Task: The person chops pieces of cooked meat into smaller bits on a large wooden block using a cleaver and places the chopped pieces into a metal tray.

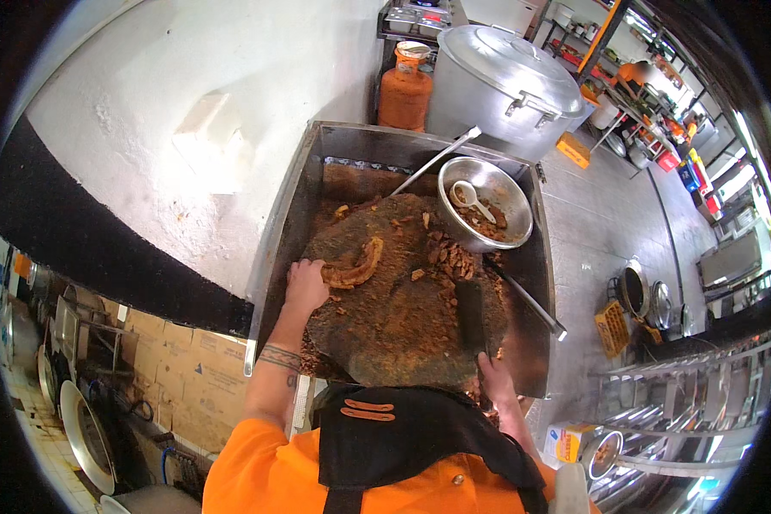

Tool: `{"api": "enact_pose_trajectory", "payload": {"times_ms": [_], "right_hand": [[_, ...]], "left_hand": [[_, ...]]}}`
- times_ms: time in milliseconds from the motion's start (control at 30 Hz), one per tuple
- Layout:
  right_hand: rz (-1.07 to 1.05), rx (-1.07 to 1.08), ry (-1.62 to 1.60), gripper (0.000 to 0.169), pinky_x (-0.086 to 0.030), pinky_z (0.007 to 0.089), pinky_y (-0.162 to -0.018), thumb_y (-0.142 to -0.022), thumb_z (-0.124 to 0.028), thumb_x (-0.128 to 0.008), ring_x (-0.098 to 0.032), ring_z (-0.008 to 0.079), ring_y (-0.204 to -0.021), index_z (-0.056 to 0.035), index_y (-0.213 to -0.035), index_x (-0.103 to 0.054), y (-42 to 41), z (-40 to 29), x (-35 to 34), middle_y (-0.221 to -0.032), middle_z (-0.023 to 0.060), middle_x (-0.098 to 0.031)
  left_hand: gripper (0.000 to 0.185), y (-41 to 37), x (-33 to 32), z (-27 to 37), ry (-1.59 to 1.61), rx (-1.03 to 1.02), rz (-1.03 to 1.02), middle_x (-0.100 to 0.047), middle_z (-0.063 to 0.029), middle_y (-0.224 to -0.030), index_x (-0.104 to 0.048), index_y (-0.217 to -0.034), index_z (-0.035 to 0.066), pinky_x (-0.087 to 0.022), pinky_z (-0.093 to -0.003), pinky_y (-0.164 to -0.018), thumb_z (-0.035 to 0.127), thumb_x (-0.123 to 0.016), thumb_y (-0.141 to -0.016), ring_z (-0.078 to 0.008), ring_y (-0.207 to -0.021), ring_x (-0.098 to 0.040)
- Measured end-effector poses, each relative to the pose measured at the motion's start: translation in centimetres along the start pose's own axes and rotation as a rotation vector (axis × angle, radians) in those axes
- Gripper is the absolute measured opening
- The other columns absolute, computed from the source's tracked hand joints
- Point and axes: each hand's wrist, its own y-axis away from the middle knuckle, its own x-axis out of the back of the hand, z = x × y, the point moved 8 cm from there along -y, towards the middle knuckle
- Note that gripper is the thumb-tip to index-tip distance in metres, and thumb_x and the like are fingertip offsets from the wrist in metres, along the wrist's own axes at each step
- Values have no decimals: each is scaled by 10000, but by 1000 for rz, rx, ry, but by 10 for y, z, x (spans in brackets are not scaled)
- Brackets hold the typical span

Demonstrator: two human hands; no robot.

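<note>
My left hand grips the near end of a long curved piece of browned meat, which lies on a thick, worn chopping block. On the block's right side, my right hand holds a cleaver by its handle, and the broad dark blade points away from me. Chopped meat is heaped beyond the blade. Behind the heap, a steel bowl holds more chopped bits and a white ladle. Scraps are scattered over the block.
A deep metal tray surrounds the block. Metal-handled tools lean on its far and right edges. Beyond stand an orange gas cylinder and a large lidded aluminium pot. A white wall rises at left. Another person works far off at upper right.
</note>
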Motion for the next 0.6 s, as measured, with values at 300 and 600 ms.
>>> {"api": "enact_pose_trajectory", "payload": {"times_ms": [300,600], "right_hand": [[52,139,99,424,-491,438,-562,-1035,-398,-576,-647,257,-574,0,-896,-612,22,-31,-35,-609,122,-613],[-152,293,186,291,-470,354,-502,-1089,-318,-503,-553,168,-534,-41,-1032,-570,-44,-69,-120,-676,42,-549]], "left_hand": [[449,91,-36,66,329,-458,144,-552,-169,-1147,-641,-1204,98,-544,-480,-879,-3,-771,-786,-402,-1141,-578],[552,122,-19,109,174,-440,-299,-566,-170,-1358,-635,-1351,131,-515,-470,-1044,306,-802,-855,-361,-1263,-573]]}}
